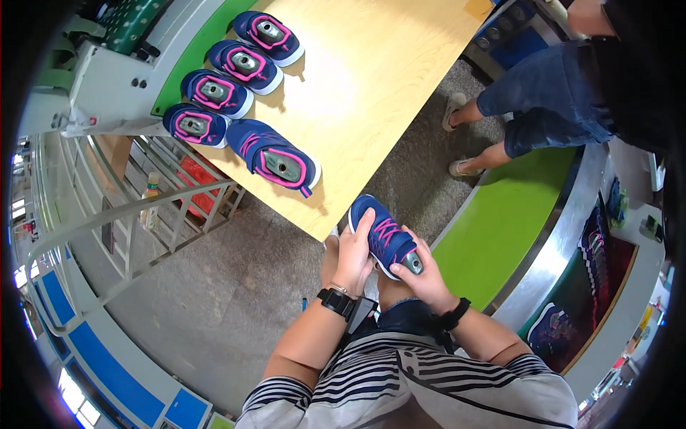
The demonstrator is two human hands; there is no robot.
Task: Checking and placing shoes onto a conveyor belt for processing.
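Between my two hands is a navy sneaker (384, 230) with pink laces, held over my lap just off the table's near corner. A grey-green shoe last (413, 262) fills its opening. My left hand (355, 247) grips the toe side, thumb lying along the upper. My right hand (427, 275) is wrapped round the heel end beside the last. On the table, a matching sneaker (277, 159) lies closest to me, also with a last inside. Several more such sneakers (246, 64) stand in a slanting row behind it, along the left edge.
The light wood table (357, 93) reaches away ahead of me. At right, a green-topped conveyor edge (493, 222) runs past, with another sneaker (550, 325) beyond it. A person in denim shorts (543, 89) stands at upper right. A metal rack (164, 214) with a bottle (150, 200) is at left.
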